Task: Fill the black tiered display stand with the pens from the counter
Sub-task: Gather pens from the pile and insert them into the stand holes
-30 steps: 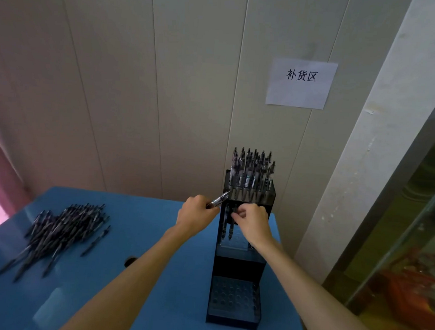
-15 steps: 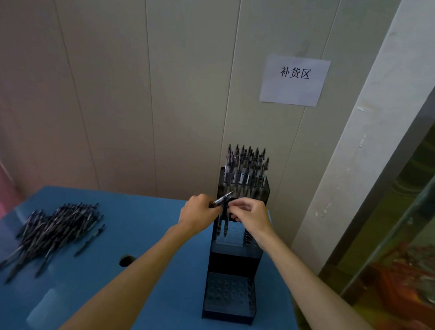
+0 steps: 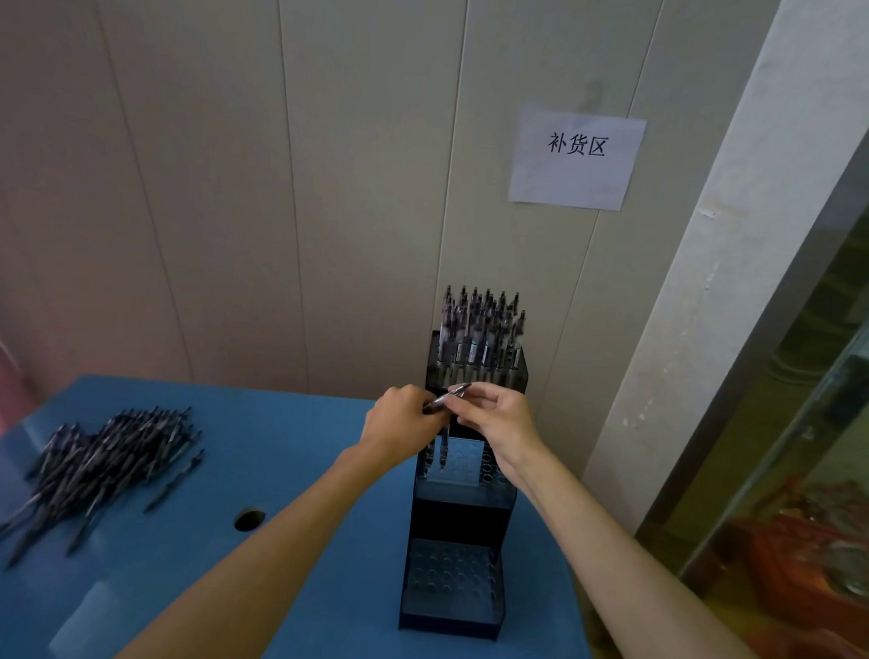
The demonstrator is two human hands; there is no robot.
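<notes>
Standing at the right end of a blue counter (image 3: 269, 601), just before a pale panelled wall with a paper sign (image 3: 575, 159), a black tiered display stand (image 3: 456, 578) has its top tier packed with upright pens (image 3: 478, 332), a few pens in its middle tier and a bare bottom tier. Both hands meet in front of the middle tier: the left hand (image 3: 400, 422) grips one pen (image 3: 446, 397) in curled fingers while the right hand (image 3: 501, 419) pinches its upper end. A loose pile of pens (image 3: 105, 455) lies well apart at the counter's left, a round hole (image 3: 249, 518) sits between, and the stand is near the counter's right edge.
</notes>
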